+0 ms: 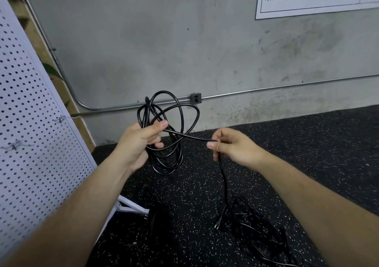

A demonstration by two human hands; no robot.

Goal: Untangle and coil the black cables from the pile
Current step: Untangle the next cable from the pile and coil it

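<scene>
Above the speckled black floor mat (287, 143), our left hand (139, 141) grips several gathered loops of black cable (164, 160), keeping the coil together. Our right hand (229, 145) pinches the free strand, likely feeding slack from the tangled pile (254, 229) below.

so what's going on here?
A person is coiling a black cable. The left hand grips a bundle of loops held up in the air. The right hand pinches the cable's free run, which hangs down to the tangled pile on the speckled floor. Coiling is partway done.
</scene>
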